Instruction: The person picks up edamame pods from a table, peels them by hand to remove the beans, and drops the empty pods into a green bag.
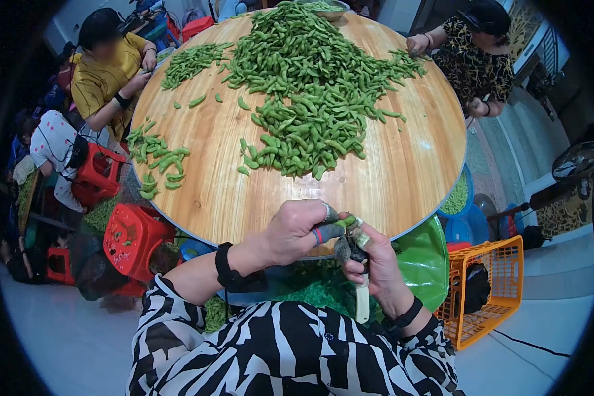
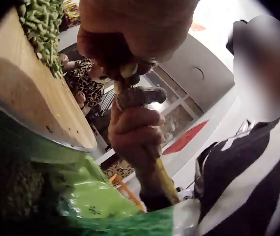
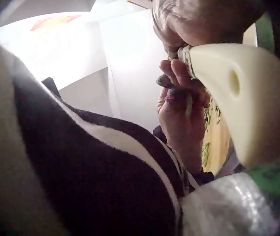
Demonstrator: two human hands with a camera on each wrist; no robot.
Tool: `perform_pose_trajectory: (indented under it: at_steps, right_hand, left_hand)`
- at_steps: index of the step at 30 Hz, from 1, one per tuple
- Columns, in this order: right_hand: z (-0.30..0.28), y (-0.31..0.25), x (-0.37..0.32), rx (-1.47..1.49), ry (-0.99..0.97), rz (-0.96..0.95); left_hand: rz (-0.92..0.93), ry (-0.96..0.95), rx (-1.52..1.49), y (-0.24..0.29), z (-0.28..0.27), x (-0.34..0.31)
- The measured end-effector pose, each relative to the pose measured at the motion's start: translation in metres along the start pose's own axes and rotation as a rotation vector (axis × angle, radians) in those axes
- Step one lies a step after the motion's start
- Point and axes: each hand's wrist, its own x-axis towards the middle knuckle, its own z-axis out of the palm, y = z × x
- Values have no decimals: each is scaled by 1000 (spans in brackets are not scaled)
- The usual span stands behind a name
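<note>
Over the table's near edge, my left hand [image 1: 289,228] pinches a green soybean pod [image 1: 347,222] between thumb and fingertips, with dark wraps on some fingers. My right hand [image 1: 381,261] meets it at the pod and grips a cream-handled tool [image 1: 362,303]. The handle [image 3: 243,93], large in the right wrist view, has a hole in it; the tool's working end is hidden by fingers. In the left wrist view, the right hand [image 2: 137,128] curls round the handle, its thumb wrapped in grey. A big heap of soybean pods [image 1: 303,59] covers the table's middle and far side.
The round wooden table [image 1: 198,178] carries smaller pod piles at left. A green plastic bag [image 1: 429,257] and an orange crate [image 1: 488,290] stand at right. Red stools [image 1: 135,237] are at left. Two people [image 1: 102,79] sit across the table, one on each side.
</note>
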Motion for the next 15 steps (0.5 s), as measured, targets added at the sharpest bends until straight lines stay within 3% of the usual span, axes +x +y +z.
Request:
perform_pose_trajectory:
  at_steps: [3,5,6,8,9,11,12,14,15]
  right_hand:
    - [5,1,-2,-68,26,-46]
    - [10,0,-5,-120,45,-67]
    - [13,-1,-6,-152,56,-98]
    - [12,-2,-5,-183,68,-131]
    - [9,-2,-3,-223,64,-149]
    - [4,-1,-1,-263,58,-165]
    - [3,-2,0,-304,85,-167]
    - [0,-4,1,-346,112,-170]
    - [-2,-5,1,-478,165,-201]
  left_hand:
    - [-9,-16,53,0,1,0]
    - [-387,-44,-268,6,-1,3]
    - [-386,-44,-269,7,2,3]
    - [-584,99,-773,5,9,3]
    - [-584,99,-773,0,10,1]
    - [-779,67,-1057,-10,10,-3]
    - [-778,69,-1057,-6,8,-2]
    - [-796,-71,-628,5,4,1]
    - [-795,-75,-628,5,5,-1]
